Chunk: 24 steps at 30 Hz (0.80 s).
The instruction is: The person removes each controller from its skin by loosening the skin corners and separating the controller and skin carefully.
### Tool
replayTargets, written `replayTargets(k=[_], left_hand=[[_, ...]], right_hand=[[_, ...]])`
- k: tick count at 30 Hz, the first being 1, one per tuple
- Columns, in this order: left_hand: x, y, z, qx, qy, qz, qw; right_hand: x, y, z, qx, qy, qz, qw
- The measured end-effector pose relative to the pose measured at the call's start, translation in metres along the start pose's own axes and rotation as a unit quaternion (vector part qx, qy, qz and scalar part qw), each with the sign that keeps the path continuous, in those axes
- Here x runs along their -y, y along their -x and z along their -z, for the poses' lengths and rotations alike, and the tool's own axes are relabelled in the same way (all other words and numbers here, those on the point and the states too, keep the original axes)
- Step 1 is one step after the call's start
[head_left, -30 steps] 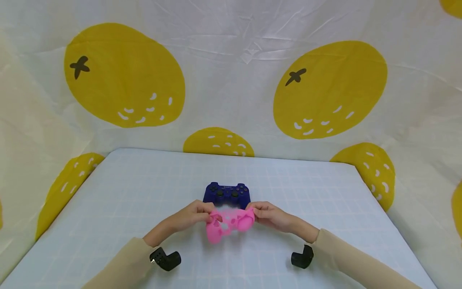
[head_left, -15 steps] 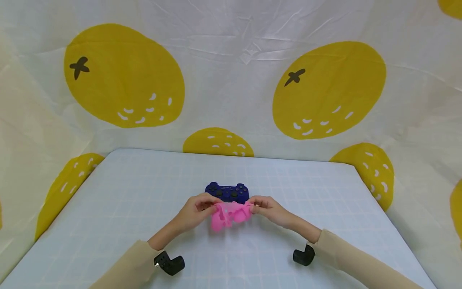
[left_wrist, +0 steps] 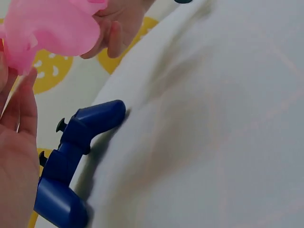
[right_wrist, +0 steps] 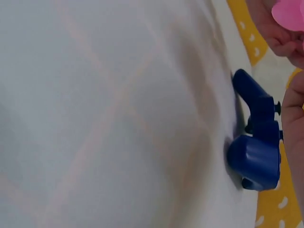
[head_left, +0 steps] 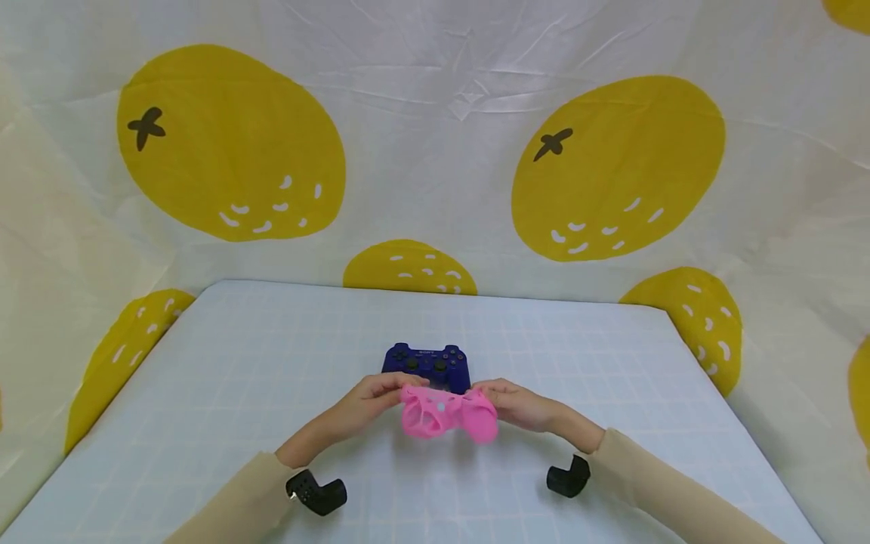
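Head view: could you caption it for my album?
Both hands, left hand and right hand, hold a pink silicone cover before a blue controller.

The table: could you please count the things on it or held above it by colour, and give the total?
Blue: 1, the game controller lying on the table.
Pink: 1, the silicone cover held by the left hand and the right hand.
Total: 2.
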<state>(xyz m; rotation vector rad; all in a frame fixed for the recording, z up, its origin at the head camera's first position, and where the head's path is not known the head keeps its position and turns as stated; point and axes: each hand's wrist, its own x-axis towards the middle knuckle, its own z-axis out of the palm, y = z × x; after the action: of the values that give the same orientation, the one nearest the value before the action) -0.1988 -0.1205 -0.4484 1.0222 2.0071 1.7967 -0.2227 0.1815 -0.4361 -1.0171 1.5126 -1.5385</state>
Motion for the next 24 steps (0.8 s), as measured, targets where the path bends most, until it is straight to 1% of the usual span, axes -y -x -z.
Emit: replayTargets(k=[2, 3, 5, 6, 8, 10, 12, 14, 17, 19, 22, 24], left_hand=[[-0.0003, -0.0002, -0.0007, 0.027, 0.060, -0.009, 0.9978], [-0.0003, -0.0006, -0.0013, 0.038, 0.088, -0.016, 0.9953], [-0.0015, -0.0008, -0.0025, 0.061, 0.144, -0.022, 0.9875], [-0.0030, -0.0008, -0.0029, 0.068, 0.162, -0.022, 0.9841], [-0.0046, -0.0013, -0.0024, 0.080, 0.178, -0.035, 0.9802], [-0.0072, -0.0017, -0.0013, 0.082, 0.170, -0.036, 0.9813], [-0.0084, -0.0023, -0.0005, 0.083, 0.148, -0.038, 0.9848], [-0.0084, -0.0025, -0.0006, 0.084, 0.127, -0.045, 0.9873], [-0.0074, -0.0022, -0.0016, 0.078, 0.101, -0.044, 0.9909], [-0.0061, -0.0022, -0.0031, 0.069, 0.080, -0.042, 0.9935], [-0.0028, -0.0030, -0.0052, 0.063, 0.053, -0.036, 0.9960], [-0.0014, -0.0027, -0.0059, 0.057, 0.041, -0.036, 0.9969]], right_hand=[[0.0025, -0.0015, 0.0014, 0.007, 0.008, -0.004, 1.000], [0.0036, -0.0023, 0.0021, 0.002, 0.021, -0.005, 1.000], [0.0052, -0.0037, 0.0040, -0.014, 0.049, -0.010, 0.999], [0.0058, -0.0042, 0.0051, -0.021, 0.065, -0.012, 0.998], [0.0070, -0.0051, 0.0065, -0.031, 0.092, -0.016, 0.995], [0.0079, -0.0054, 0.0072, -0.032, 0.107, -0.022, 0.993], [0.0082, -0.0056, 0.0068, -0.027, 0.113, -0.021, 0.993], [0.0083, -0.0060, 0.0055, -0.022, 0.108, -0.003, 0.994], [0.0066, -0.0060, 0.0043, -0.025, 0.079, 0.039, 0.996], [0.0054, -0.0064, 0.0035, -0.029, 0.057, 0.057, 0.996], [0.0035, -0.0067, 0.0015, -0.044, 0.040, 0.043, 0.997], [0.0028, -0.0066, -0.0005, -0.056, 0.049, 0.022, 0.997]])
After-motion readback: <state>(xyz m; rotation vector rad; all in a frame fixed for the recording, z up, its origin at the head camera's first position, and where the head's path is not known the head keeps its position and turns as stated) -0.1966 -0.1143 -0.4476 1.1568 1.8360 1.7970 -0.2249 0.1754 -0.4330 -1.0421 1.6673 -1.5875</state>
